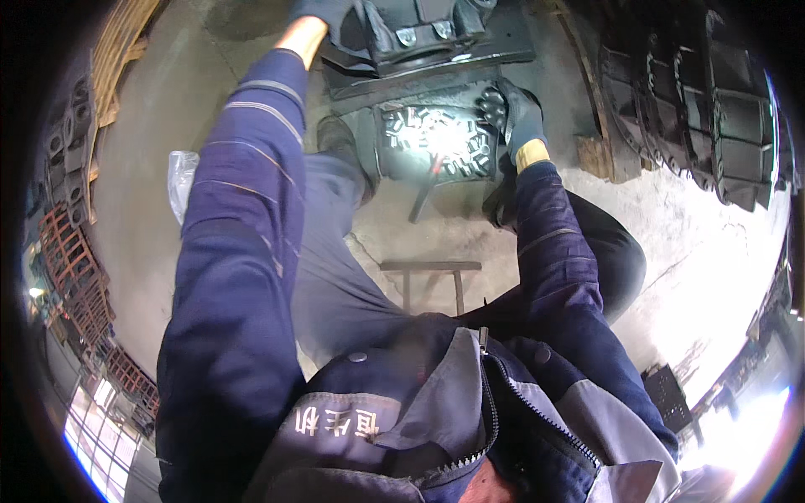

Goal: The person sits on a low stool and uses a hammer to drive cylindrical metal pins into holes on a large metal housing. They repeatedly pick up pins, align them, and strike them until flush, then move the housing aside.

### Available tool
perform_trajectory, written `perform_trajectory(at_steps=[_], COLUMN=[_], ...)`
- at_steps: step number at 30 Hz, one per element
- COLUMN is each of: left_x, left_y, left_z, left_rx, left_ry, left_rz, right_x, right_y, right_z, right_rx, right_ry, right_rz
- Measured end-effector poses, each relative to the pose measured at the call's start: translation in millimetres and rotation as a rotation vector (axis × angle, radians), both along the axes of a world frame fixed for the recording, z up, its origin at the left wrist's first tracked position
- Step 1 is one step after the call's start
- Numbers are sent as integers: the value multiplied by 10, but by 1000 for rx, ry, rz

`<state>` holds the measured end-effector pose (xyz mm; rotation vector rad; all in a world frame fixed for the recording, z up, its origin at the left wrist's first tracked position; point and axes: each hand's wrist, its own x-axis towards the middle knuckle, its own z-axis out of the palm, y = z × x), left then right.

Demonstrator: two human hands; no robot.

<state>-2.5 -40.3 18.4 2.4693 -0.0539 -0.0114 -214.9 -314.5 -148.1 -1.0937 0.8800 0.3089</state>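
My left hand [329,17], in a dark glove, reaches to the left side of a heavy dark metal part [428,42] at the far edge of the view; its fingers are hidden. Nearer to me is a shallow dark tray [376,147] full of small shiny metal pieces [474,147], brightly lit in the middle. A tool with a red section and a dark handle [423,198] leans over the tray's near edge. Beside the tray's right edge, my gloved right hand [517,116] has its fingers curled in; what they hold, if anything, cannot be made out.
My legs [335,243] flank the tray. Between them stands a small metal frame [431,267]. Large dark ribbed metal parts [688,101] are stacked at the right, beside a wooden piece [595,158]. Clear plastic [180,180] lies on the left floor, and rusty racks [71,251] stand farther left.
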Motion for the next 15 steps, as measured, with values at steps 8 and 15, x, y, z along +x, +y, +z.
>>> perform_trajectory(at_steps=[8, 15], left_x=[115, 141], left_y=[143, 133], left_z=[-363, -491], left_rx=[-122, -173], left_ry=[-152, -215], left_rz=[49, 46], right_x=[-995, -770], right_y=[-186, 55], right_z=[-918, -858], right_rx=[-1329, -1152], right_ry=[106, 216], right_rz=[1132, 841])
